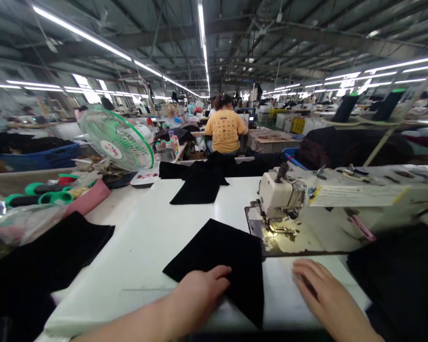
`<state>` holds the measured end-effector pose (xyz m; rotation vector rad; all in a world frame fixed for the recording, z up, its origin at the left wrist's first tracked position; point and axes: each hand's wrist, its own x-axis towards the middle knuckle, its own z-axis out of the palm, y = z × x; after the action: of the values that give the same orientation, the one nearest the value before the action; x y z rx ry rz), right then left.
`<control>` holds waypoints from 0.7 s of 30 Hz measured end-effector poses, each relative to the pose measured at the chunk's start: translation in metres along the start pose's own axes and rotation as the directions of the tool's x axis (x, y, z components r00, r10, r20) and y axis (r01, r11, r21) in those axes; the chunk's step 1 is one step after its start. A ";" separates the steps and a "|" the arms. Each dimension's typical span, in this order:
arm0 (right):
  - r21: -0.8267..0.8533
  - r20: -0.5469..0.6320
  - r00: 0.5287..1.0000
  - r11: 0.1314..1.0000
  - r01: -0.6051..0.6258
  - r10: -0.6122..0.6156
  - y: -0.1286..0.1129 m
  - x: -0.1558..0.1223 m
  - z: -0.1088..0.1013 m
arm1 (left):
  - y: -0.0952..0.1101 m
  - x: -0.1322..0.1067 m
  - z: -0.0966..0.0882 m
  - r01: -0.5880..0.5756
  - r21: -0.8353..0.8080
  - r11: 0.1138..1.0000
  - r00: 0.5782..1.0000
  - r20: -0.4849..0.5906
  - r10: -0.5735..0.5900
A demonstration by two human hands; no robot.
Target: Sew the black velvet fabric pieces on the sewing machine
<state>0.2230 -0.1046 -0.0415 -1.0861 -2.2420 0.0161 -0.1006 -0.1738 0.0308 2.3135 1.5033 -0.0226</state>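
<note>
Our left hand (199, 294) lies flat on the black fabric piece (221, 251), our right hand (324, 297) open on the worktop (135, 256) beside it (sewing machine (288, 199) just ahead); we'd best press it smooth.

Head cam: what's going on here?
A person is at a sewing machine. The left hand rests on a black fabric piece lying just left of the needle. The right hand lies flat on the white table. Neither grips anything. A second black piece lies farther back.
</note>
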 end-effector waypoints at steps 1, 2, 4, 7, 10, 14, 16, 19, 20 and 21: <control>-0.003 -0.061 0.997 0.999 0.041 -0.041 0.006 -0.003 0.003 | -0.011 0.014 -0.008 0.044 -0.061 0.997 0.998 -0.051 -0.047; -0.009 -0.121 0.990 0.997 0.075 -0.076 0.011 -0.003 0.006 | -0.023 0.029 -0.022 0.085 -0.118 0.989 0.990 -0.102 -0.098; -0.030 -0.211 0.967 0.990 0.141 -0.144 0.017 -0.001 0.010 | -0.046 0.062 -0.061 0.180 -0.206 0.962 0.950 -0.216 -0.224; -0.057 -0.239 0.948 0.978 0.201 -0.209 0.017 0.005 0.010 | -0.069 0.111 -0.142 0.313 -0.301 0.901 0.744 -0.511 -0.430; -0.037 -0.239 0.956 0.985 0.166 -0.170 0.013 0.007 0.009 | -0.083 0.159 -0.218 0.327 -0.260 0.909 0.605 -0.681 -0.413; 0.015 -0.251 0.966 0.997 0.071 -0.065 0.008 0.006 0.011 | -0.102 0.216 -0.264 0.514 0.051 0.856 0.521 -0.812 -0.264; 0.031 -0.230 0.973 0.999 0.033 -0.025 0.007 0.005 0.012 | -0.112 0.236 -0.257 0.527 0.202 0.826 0.666 -0.702 -0.252; 0.051 -0.195 0.980 0.998 -0.031 0.041 0.001 0.005 0.010 | -0.120 0.252 -0.217 0.470 0.293 0.833 0.828 -0.474 -0.301; 0.057 -0.189 0.980 0.997 -0.056 0.066 -0.001 0.005 0.009 | -0.121 0.254 -0.198 0.450 0.320 0.833 0.862 -0.398 -0.313; 0.065 -0.179 0.979 0.995 -0.081 0.092 -0.004 0.006 0.007 | -0.120 0.255 -0.179 0.426 0.350 0.834 0.890 -0.326 -0.318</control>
<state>0.2134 -0.1009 -0.0430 -1.1078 -2.0188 0.0166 -0.1320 0.1502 0.1052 2.3503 2.2651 -0.1708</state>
